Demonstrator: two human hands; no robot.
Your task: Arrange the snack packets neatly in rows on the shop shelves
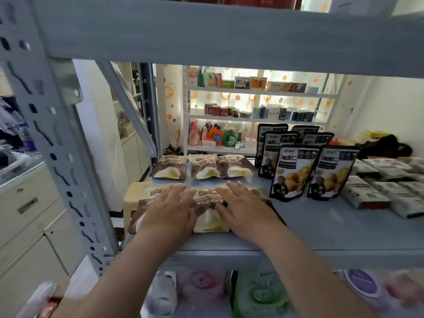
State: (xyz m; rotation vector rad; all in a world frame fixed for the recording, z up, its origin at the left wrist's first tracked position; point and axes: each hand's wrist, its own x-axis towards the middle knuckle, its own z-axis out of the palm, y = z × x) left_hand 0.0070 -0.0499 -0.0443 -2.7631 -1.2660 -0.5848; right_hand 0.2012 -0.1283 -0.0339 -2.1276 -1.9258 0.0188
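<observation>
A front row of brown-and-cream snack packets [207, 210] lies flat on the grey shelf [332, 226]. My left hand [171, 208] presses flat on the left packet of that row, fingers spread. With straight fingers, my right hand [243, 207] rests on the right packet, which it mostly hides. Behind them lies a second row of three matching packets [202, 167].
Black stand-up pouches [296, 173] stand in rows to the right, and flat white packs [387, 187] lie beyond them at the far right. A perforated grey upright [57, 143] rises at the left. The shelf below holds round-patterned packs [259, 292]. Across the room stands another stocked rack [252, 120].
</observation>
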